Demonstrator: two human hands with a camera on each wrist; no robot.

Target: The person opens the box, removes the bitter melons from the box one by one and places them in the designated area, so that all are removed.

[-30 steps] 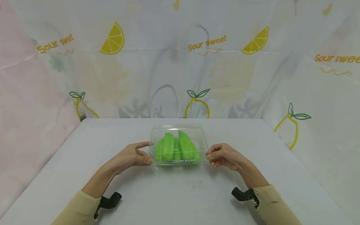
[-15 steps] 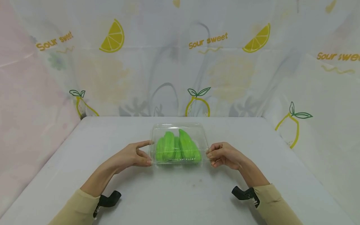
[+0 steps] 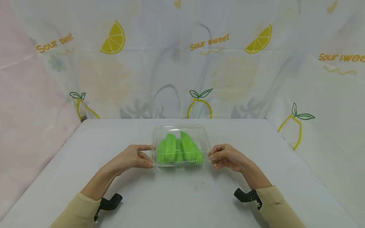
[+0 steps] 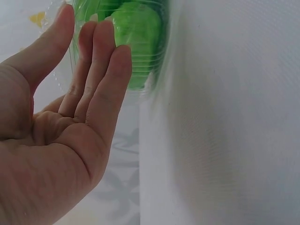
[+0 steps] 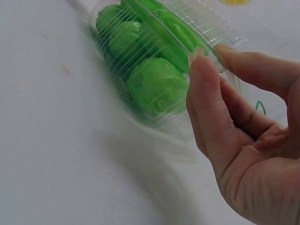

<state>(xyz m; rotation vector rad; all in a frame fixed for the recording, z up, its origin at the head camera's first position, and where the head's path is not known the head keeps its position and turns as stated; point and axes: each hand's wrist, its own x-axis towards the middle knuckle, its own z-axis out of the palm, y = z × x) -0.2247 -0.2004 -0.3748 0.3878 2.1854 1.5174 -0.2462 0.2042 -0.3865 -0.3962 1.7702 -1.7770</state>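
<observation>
A clear plastic clamshell box [image 3: 203, 136] rests on the white table with its lid down over it. Inside lie several bright green, ribbed, tapered vegetables [image 3: 171, 148], their rounded ends facing the near side. My left hand [image 3: 134, 158] holds the box's left edge, thumb at the near corner and index finger farther up the side. In the left wrist view its other fingers [image 4: 101, 51] lie fairly straight against the wall. My right hand [image 3: 228, 158] pinches the box's right edge near the front corner, thumb and index finger [image 5: 258, 70] on either side of the rim.
A white cloth covers the table [image 3: 182, 199]. Behind and at the sides hangs a pale curtain [image 3: 171, 69] printed with lemons and lettering. Each wrist carries a black camera mount [image 3: 111, 202] beside a beige sleeve [image 3: 78, 210].
Both hands keep their places on the box's edges, and the box has not moved on the table. Only the head view has shifted slightly.
</observation>
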